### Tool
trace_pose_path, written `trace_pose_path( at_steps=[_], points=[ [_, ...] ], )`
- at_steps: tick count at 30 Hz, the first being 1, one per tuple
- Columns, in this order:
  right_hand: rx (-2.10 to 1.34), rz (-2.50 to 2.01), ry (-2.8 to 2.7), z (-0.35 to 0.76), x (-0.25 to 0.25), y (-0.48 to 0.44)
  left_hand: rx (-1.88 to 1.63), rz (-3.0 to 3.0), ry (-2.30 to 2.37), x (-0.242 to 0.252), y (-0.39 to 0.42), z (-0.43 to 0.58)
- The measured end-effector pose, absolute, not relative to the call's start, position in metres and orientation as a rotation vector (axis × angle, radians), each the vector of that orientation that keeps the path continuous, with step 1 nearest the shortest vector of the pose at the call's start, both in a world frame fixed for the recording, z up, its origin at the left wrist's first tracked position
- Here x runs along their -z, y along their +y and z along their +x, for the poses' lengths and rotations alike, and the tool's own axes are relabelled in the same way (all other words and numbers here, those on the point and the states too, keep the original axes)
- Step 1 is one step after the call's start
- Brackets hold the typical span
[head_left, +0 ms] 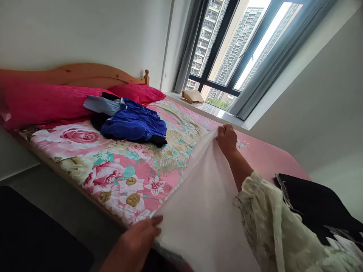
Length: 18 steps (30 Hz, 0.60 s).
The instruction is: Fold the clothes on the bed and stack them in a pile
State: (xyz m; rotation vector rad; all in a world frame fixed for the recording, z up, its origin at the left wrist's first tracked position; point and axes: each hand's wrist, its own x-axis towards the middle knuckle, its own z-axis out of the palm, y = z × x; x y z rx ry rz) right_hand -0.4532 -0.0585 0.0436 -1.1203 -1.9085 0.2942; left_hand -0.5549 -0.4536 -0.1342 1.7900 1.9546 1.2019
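A white sheet of thin fabric (204, 204) stretches between my two hands, above the near part of the bed. My right hand (227, 138) is closed on its far corner, bunching the cloth into a fold. At the near left corner, my left hand (138, 236) pinches the edge between thumb and fingers, slightly blurred. Under and beyond the fabric lies a pink floral bedsheet (133, 181). A pile of folded clothes, with a blue garment (136, 121) on top, rests on the bed farther off.
Red pillows (53, 104) lie against the wooden headboard (85, 71). Dark cloth (317, 200) sits at the right of the bed. A beige package (193, 96) is on the windowsill. A black object (36, 234) stands on the floor at lower left.
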Motion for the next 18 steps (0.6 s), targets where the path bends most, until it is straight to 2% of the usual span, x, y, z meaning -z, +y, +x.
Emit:
trace_pose_path(
  at_steps=[3, 5, 9, 12, 14, 18],
  points=[
    [-0.39, -1.075, -1.761, -0.49, -0.064, -0.034, -1.269, 1.839, 2.122, 0.112, -0.41, -0.597],
    [-0.465, -1.072, -1.765, -0.499, -0.058, -0.038, -1.236, 1.816, 2.162, 0.106, -0.404, -0.616],
    [-0.661, -0.812, -2.175, -0.465, -0.003, -0.11, -1.091, 1.682, 2.258, 0.129, -0.426, -0.636],
    [-0.541, -0.688, -2.367, -0.393, 0.058, -0.195, -1.036, 1.57, 2.325, 0.159, -0.444, -0.642],
    [-0.449, -0.865, -2.265, -0.328, 0.1, -0.244, -1.041, 1.529, 2.329, 0.174, -0.448, -0.644],
    [-0.387, -1.632, -1.77, -0.19, 0.17, -0.304, -1.087, 1.524, 2.314, 0.193, -0.445, -0.653]
  ],
)
